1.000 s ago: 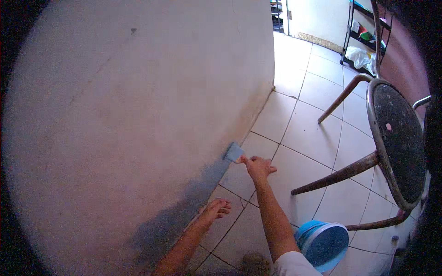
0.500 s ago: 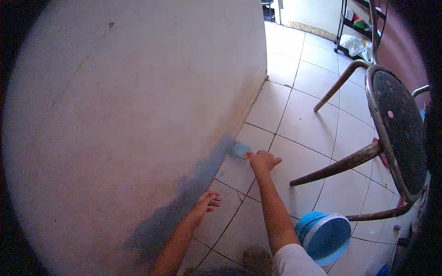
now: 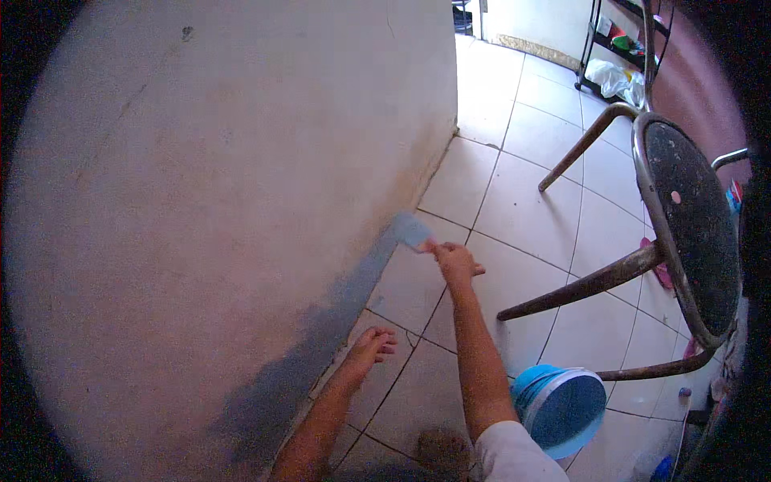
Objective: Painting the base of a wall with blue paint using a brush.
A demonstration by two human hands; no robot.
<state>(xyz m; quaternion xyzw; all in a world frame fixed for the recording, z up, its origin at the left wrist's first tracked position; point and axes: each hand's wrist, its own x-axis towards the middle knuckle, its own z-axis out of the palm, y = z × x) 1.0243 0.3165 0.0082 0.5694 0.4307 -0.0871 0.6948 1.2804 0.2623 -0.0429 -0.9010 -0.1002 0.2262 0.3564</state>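
My right hand (image 3: 457,264) grips the handle of a paintbrush (image 3: 415,232). The blue-coated head of the brush touches the foot of the wall (image 3: 241,177), where wall and floor meet. A band of blue-grey paint (image 3: 321,337) runs along the wall's bottom from there back toward me. My left hand (image 3: 372,352) hovers near the wall's base with nothing in it, fingers loosely apart. To the right of my right forearm stands a light blue bucket (image 3: 528,394) with a white rim and blue inside; how much it holds I cannot tell.
A round-seated metal chair (image 3: 683,217) stands at the right, its legs reaching toward my right arm. White tiles (image 3: 534,193) cover the floor. Farther back is a black wheeled rack (image 3: 590,44) with a white plastic bag (image 3: 617,79). A blue paint spot (image 3: 377,303) marks one tile.
The brush has moved forward along the wall's base, and the blue band reaches a little farther. My left hand has shifted slightly right. The whole view has tilted a little.
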